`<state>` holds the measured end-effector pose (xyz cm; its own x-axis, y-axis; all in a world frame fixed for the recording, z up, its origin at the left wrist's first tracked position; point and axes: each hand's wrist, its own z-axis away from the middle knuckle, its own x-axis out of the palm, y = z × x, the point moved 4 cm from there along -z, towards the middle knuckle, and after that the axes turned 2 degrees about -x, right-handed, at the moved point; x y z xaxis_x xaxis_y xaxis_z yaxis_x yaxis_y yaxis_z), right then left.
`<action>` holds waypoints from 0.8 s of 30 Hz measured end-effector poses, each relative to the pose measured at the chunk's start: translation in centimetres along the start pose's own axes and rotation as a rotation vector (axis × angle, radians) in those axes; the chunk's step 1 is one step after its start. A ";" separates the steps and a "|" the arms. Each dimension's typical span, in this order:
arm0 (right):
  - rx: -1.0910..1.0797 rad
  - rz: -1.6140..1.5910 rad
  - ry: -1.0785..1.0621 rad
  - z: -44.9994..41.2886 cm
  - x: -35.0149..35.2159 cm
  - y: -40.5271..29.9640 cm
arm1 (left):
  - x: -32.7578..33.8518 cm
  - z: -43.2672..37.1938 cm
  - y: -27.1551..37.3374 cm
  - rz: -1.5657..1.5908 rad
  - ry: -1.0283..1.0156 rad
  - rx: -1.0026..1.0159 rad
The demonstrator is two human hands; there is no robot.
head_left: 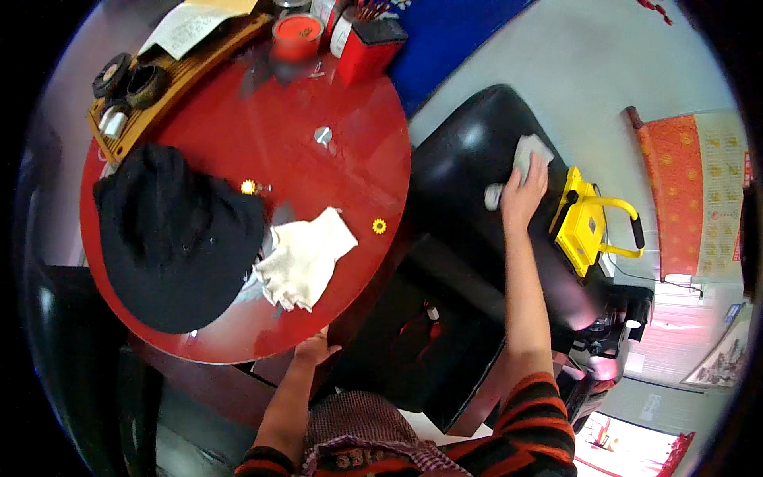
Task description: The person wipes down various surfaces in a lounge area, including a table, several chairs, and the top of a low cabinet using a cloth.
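My right hand presses a light grey cloth onto the black, glossy padded surface of a sofa. Beside that hand's left edge lies a small whitish object, blurred. At the near edge of the round red table, my left hand rests with its thumb spread; its fingertips are partly hidden under the rim, so whether they grip it cannot be told. On the table, a cream knitted glove or cloth lies next to a black brimmed hat.
A yellow portable floodlight stands on the sofa, right of my right hand. Pliers with red handles lie on the dark seat. A wooden tray, a red tin and a red box stand at the table's far side.
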<state>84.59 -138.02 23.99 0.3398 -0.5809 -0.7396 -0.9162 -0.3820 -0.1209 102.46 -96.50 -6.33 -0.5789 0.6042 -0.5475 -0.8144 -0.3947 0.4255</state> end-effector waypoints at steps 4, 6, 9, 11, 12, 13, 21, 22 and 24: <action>-0.172 0.012 0.071 -4.6 4.0 -5.7 | -0.7 0.3 0.3 0.021 0.011 0.024; -0.374 -0.014 0.005 -3.0 3.8 -8.8 | -0.3 0.1 0.1 -0.007 -0.004 -0.008; -0.686 -0.079 -0.300 2.8 2.1 -8.6 | -2.4 1.3 1.2 0.127 -0.080 -0.023; -0.780 -0.134 -0.419 6.0 1.7 -7.9 | -1.1 1.1 0.1 0.072 -0.016 -0.021; -0.840 -0.078 -0.487 6.6 1.3 -7.1 | -1.0 0.9 0.2 0.018 0.040 -0.005; -0.901 -0.022 -0.554 6.9 1.5 -6.6 | -0.8 0.6 0.0 0.027 0.046 -0.007; -0.710 0.108 -0.292 2.3 4.8 -12.7 | 0.5 0.2 -0.3 -0.007 0.118 0.049; -0.810 0.204 -0.366 4.0 5.2 -12.7 | 0.9 -0.1 -0.7 0.009 0.086 0.031; -0.960 0.166 -0.508 6.4 4.0 -11.3 | -0.4 0.4 0.0 0.047 -0.016 0.000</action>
<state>94.92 -131.41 18.19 -0.1014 -0.3973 -0.9121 -0.3205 -0.8549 0.4080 102.69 -96.49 -5.82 -0.6160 0.5956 -0.5155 -0.7861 -0.4229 0.4508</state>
